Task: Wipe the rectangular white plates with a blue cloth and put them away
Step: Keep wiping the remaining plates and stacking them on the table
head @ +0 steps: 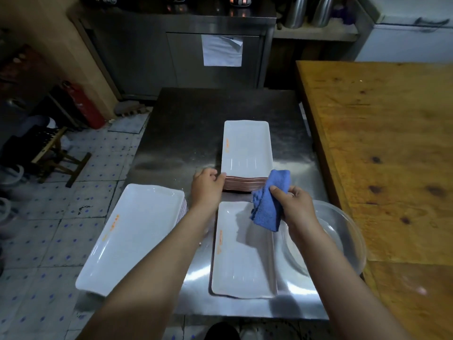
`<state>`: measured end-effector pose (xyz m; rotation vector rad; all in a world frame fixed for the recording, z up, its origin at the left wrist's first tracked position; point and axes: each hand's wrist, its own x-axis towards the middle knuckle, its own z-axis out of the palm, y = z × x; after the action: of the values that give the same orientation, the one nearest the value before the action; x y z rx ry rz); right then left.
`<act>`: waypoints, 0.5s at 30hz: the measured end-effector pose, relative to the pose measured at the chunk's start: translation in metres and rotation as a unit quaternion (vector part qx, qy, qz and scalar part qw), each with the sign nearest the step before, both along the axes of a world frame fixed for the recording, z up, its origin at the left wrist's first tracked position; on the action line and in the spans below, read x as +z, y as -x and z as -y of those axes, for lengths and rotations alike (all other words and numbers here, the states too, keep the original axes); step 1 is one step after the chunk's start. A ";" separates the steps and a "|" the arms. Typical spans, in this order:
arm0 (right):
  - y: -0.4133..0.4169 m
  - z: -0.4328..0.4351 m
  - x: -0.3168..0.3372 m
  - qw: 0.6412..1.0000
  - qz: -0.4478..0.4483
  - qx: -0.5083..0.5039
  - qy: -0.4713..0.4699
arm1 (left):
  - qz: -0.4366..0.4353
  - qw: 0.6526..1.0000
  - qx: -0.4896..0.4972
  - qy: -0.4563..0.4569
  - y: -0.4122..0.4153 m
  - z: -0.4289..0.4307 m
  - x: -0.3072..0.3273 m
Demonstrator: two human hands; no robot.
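Your right hand [294, 204] pinches limp blue cloth [268, 207] above near plate [242, 256]. Your left hand [207, 187] curls round far stack [246, 146] corner. Plates likely stiff, slick, breakable: grip long edges.

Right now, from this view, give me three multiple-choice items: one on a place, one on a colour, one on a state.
1. Where is the bowl? A on a shelf; B in a sink; C right of the near plate.
2. The cloth's colour? A blue; B red; C green.
3. The right hand? A lying flat; B gripping the cloth; C holding a cup.
Key: 1C, it lies by that plate's right edge; 2A, plainly blue; 3B, fingers curl round it.
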<state>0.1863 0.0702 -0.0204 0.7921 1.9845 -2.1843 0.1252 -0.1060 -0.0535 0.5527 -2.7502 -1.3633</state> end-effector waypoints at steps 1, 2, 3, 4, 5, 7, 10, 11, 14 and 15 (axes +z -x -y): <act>0.009 0.001 0.001 1.000 0.004 -0.001 -0.003 | 0.014 1.000 0.002 -0.006 0.014 -0.001 0.004; 0.018 0.003 0.002 1.000 0.008 -0.004 -0.005 | 0.025 1.000 0.002 -0.011 0.029 -0.002 0.007; 0.027 0.005 0.003 1.000 0.011 -0.008 -0.005 | 0.037 0.999 0.003 -0.012 0.042 -0.004 0.010; 0.035 0.006 0.005 1.000 0.015 -0.011 -0.005 | 0.049 0.999 0.002 -0.005 0.054 -0.006 0.013; 0.042 0.007 0.006 1.000 0.017 -0.012 -0.004 | 0.063 0.998 0.001 -0.004 0.066 -0.007 0.015; 0.055 0.008 0.006 1.000 0.018 -0.013 -0.006 | 0.077 0.997 -0.004 -0.016 0.089 -0.012 0.014; 0.069 0.007 0.006 0.999 0.026 -0.014 -0.013 | 0.103 0.994 -0.010 -0.027 0.109 -0.016 0.006; 0.071 0.006 0.005 0.999 0.033 -0.018 -0.014 | 0.111 0.993 -0.022 -0.022 0.112 -0.015 0.003; 0.073 0.004 0.001 0.998 0.047 -0.036 -0.009 | 0.088 0.995 -0.047 -0.005 0.114 -0.012 -0.006; 0.073 0.003 0.000 0.998 0.050 -0.040 -0.009 | 0.075 0.996 -0.052 0.007 0.114 -0.010 -0.007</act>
<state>0.1131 0.0668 -0.0201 0.9781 1.9605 -2.1257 0.0114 -0.0959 -0.0603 0.5404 -2.9433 -1.3768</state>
